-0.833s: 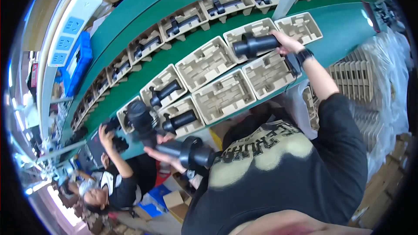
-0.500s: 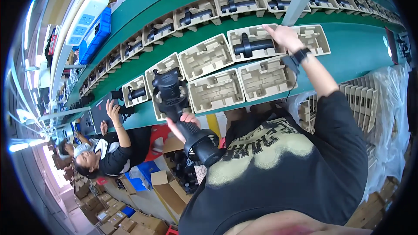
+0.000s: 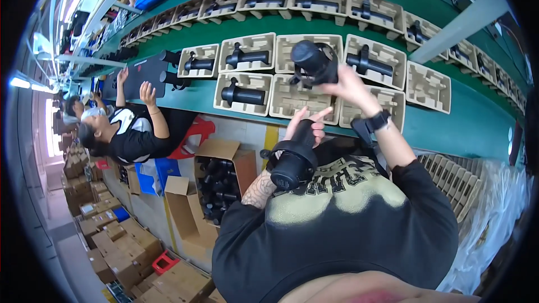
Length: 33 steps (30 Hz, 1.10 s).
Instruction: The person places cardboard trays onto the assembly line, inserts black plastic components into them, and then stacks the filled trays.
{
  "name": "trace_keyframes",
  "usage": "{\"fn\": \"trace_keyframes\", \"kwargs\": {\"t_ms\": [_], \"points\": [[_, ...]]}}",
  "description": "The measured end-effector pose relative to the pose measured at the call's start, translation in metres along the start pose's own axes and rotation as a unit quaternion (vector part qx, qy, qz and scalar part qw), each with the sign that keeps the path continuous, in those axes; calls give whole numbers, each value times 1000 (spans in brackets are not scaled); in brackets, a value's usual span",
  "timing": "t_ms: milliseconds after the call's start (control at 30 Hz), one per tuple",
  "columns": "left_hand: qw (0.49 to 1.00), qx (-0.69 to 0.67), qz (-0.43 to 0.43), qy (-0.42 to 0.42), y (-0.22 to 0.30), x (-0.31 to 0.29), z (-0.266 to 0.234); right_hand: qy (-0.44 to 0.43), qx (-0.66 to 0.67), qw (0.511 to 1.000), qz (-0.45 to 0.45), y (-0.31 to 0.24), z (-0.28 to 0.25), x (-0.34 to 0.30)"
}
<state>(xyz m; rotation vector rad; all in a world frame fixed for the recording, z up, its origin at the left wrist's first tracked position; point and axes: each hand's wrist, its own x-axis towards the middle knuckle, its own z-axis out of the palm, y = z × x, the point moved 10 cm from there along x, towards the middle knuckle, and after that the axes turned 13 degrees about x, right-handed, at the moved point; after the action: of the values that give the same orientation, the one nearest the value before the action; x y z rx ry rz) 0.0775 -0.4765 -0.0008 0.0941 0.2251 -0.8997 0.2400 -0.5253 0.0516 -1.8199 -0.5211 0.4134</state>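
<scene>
My left hand (image 3: 307,127) is wrapped around the ribbed grip of a black cylindrical device (image 3: 292,163), held in front of my chest with its wide collar and round end toward me. My right hand (image 3: 345,88) grips a second black cylindrical device (image 3: 312,59), slightly blurred, above an empty-looking far moulded tray (image 3: 285,42). Below it stands a bare near tray (image 3: 286,105). To the right of this hand, a far tray holds a black device (image 3: 370,63); under my wrist lies a bare near tray (image 3: 393,104).
More trays with black devices (image 3: 247,55) stand to the left, and a bare tray (image 3: 428,87) to the right. A row of filled trays (image 3: 317,1) lines the raised shelf behind. A metal post (image 3: 460,22) rises at right. A co-worker (image 3: 132,129) sits left, beside cartons (image 3: 216,185).
My right hand has left the far tray with a device in it and now grips a black device further left and nearer. My left hand has shifted right with its device. The whole view has turned.
</scene>
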Motion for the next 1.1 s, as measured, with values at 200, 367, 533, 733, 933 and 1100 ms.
{"fn": "trace_keyframes", "kwargs": {"t_ms": [200,367,533,733,933,1100], "points": [[979,-104,169,-44,34,-90,-57,-92,77,992,-31,28,6,89],[965,-112,231,-61,45,-128,-62,38,-110,965,236,92,-31,124],[965,-6,256,57,70,-119,-81,-103,-80,962,-240,-59,62,50],[933,165,230,224,98,-99,-84,-203,-224,953,26,26,108,-15],[938,150,268,158,82,-117,-95,-48,-214,955,-198,-43,79,-39],[951,61,280,114,72,-130,-111,11,-346,908,-235,-41,82,-52]]}}
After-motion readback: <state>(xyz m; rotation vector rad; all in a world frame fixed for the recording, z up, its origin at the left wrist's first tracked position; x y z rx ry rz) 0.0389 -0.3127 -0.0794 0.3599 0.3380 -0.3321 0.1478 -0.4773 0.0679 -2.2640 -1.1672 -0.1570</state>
